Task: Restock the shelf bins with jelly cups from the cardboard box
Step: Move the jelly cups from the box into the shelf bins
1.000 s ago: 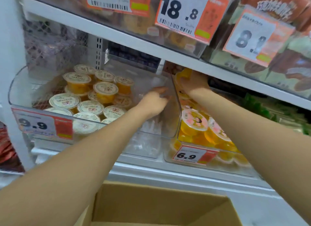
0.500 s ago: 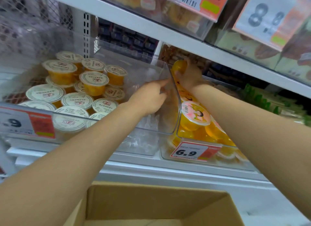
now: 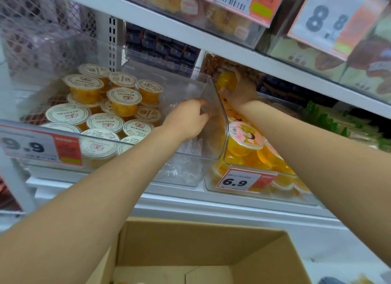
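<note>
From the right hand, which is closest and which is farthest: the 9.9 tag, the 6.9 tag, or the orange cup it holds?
1. The orange jelly cup: held in the right hand itself.
2. The 6.9 tag: straight below, lower down.
3. The 9.9 tag: far off to the left.

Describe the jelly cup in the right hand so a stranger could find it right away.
Find the clear bin with the 6.9 price tag. At its back, under the upper shelf, the right hand grips one orange jelly cup. It alone is lifted above the pile, turned so no printed lid shows.
</note>
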Demonstrator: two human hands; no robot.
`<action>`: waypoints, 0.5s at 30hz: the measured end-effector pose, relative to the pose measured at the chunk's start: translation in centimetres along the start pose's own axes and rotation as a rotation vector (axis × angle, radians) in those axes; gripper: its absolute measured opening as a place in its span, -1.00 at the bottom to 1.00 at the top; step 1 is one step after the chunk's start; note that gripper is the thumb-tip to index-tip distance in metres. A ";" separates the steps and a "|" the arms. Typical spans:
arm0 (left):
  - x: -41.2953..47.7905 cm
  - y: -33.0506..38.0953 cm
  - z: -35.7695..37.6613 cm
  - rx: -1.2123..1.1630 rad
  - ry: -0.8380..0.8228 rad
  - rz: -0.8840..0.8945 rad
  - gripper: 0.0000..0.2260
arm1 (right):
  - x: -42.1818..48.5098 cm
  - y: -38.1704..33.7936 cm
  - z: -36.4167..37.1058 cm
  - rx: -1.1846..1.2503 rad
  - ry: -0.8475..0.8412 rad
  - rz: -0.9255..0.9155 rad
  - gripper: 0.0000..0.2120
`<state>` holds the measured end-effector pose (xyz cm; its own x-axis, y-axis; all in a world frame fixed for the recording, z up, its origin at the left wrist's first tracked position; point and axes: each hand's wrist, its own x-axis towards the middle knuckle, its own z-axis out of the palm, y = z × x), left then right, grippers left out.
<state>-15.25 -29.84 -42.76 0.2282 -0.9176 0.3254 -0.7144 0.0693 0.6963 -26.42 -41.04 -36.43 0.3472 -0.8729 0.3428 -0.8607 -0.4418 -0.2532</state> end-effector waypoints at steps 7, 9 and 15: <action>-4.7 2.0 -2.6 0.027 0.206 -0.117 -0.95 | -6.7 -1.8 -2.2 0.108 0.108 -0.196 -0.82; -6.9 2.8 -3.4 0.020 0.209 -0.133 -0.95 | -9.5 -2.5 -3.0 0.160 0.178 -0.281 -0.86; -14.2 3.9 -3.3 0.102 0.108 -0.143 -0.94 | -18.2 -3.0 -2.6 0.240 0.180 -0.433 -0.94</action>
<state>-19.14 -15.22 -42.57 0.3979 -0.8676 0.2981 -0.7318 -0.1041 0.6735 -31.10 -23.32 -39.57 0.5645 -0.5597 0.6067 -0.5353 -0.8077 -0.2470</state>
